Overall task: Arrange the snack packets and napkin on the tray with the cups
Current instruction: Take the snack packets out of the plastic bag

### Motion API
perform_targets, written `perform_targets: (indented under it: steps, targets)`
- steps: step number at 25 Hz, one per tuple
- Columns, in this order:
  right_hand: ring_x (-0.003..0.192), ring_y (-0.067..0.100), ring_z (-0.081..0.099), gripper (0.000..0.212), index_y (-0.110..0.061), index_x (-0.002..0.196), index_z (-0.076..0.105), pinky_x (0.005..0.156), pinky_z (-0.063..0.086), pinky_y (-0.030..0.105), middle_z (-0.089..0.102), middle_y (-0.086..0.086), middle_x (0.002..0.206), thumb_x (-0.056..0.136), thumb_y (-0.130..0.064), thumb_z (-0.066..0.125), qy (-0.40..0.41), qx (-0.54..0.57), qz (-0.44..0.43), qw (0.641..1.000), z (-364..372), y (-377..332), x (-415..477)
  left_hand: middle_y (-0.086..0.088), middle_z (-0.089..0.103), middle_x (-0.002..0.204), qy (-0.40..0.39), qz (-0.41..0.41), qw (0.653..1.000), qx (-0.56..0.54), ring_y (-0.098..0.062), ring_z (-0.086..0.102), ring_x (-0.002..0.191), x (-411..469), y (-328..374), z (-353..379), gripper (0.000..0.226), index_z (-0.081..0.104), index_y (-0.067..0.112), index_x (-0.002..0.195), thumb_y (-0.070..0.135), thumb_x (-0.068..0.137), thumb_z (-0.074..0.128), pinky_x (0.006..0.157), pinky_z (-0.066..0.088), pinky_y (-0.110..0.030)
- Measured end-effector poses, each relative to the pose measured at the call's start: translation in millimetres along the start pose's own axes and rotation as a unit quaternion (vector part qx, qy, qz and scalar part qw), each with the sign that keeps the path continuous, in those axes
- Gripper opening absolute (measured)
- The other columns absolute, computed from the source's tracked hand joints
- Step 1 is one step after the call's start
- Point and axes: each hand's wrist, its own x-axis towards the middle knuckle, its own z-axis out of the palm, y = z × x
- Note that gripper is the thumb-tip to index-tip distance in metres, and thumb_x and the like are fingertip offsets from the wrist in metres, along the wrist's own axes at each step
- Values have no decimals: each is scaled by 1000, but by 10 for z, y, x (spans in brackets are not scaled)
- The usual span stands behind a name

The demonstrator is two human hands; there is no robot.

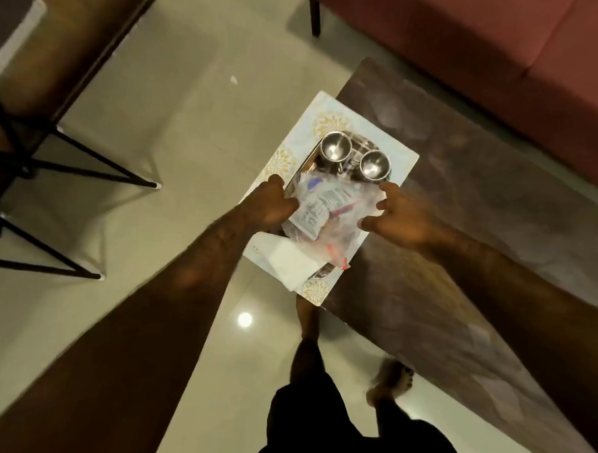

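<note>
A steel tray [310, 157] rests on a pale patterned placemat [401, 156] at the left edge of a dark wooden table [480, 207]. Two empty steel cups [334, 149] [374, 164] stand side by side at the tray's far end. Clear snack packets [320, 208] are heaped in the middle of the tray. A white napkin [287, 261] lies at the near end, hanging over the rim. My left hand [269, 204] is curled around the tray's left rim. My right hand [399, 215] is at the right rim with fingers apart, blurred; contact is unclear.
The placemat overhangs the table edge above a glossy tiled floor [192, 119]. A red sofa [487, 46] runs along the far side of the table. A wooden chair with black metal legs [74, 155] stands at the left. My legs and feet [390, 377] are below.
</note>
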Motion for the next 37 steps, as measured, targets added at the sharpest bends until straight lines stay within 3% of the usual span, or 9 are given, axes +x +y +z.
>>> perform_targets:
  steps: [4,8,11,17,22,27,30,34,37]
  targets:
    - [77,-13,58,60,-20,128,41,51,44,1,49,-23,96,82,2,73,35,85,62,994,285,109,145,-15,57,136,-21,-40,999,-25,-32,61,115,67,-193,135,60,39,5,143,29,93,60,78,50,-32]
    - [103,19,67,64,5,138,41,62,53,13,64,11,119,81,13,68,29,132,93,986,568,127,243,-12,57,131,-24,-62,995,-73,-31,61,115,135,-243,237,60,38,5,139,24,89,65,84,53,-36]
    - [107,25,63,64,6,142,42,55,50,10,62,20,127,83,13,66,44,174,107,978,629,89,254,-7,55,122,-31,-90,981,-171,-27,61,108,145,-230,255,66,33,8,142,14,85,66,70,54,-31]
    - [110,43,68,43,-3,127,61,92,55,59,67,26,123,86,8,61,77,267,150,949,358,42,226,-12,65,84,-24,-125,938,-323,-28,60,80,41,-81,94,12,65,9,91,19,86,62,76,51,-37]
    - [96,33,75,42,-17,125,64,84,61,52,75,13,113,85,-3,66,104,334,187,918,276,-20,113,-5,73,109,-94,-92,918,-374,-27,73,96,-277,-29,10,31,63,26,112,41,86,64,87,56,-45]
    - [90,29,78,29,-4,118,69,72,64,45,78,14,105,90,3,63,154,396,162,891,250,-56,44,-13,66,103,-66,-107,833,-539,-33,75,86,-528,66,-13,32,63,10,119,25,91,62,73,62,-43]
    - [82,32,79,24,-7,106,73,59,62,45,80,11,99,91,4,59,144,436,166,873,247,-83,1,-18,70,111,-56,-85,874,-476,-40,74,98,-736,121,33,34,59,10,124,28,95,57,79,62,-43]
    - [82,30,79,22,-13,111,64,61,63,49,79,8,104,92,-2,60,164,446,170,863,229,-150,9,-16,58,137,-82,-13,851,-519,-35,66,118,-985,164,41,69,39,18,142,31,81,71,92,59,-49]
    - [83,27,77,17,-24,108,61,61,61,42,74,9,111,92,-19,61,149,428,180,873,193,-218,-13,-4,54,139,-61,91,919,-378,-22,60,122,-1059,222,-6,80,34,40,138,25,76,81,88,60,-34]
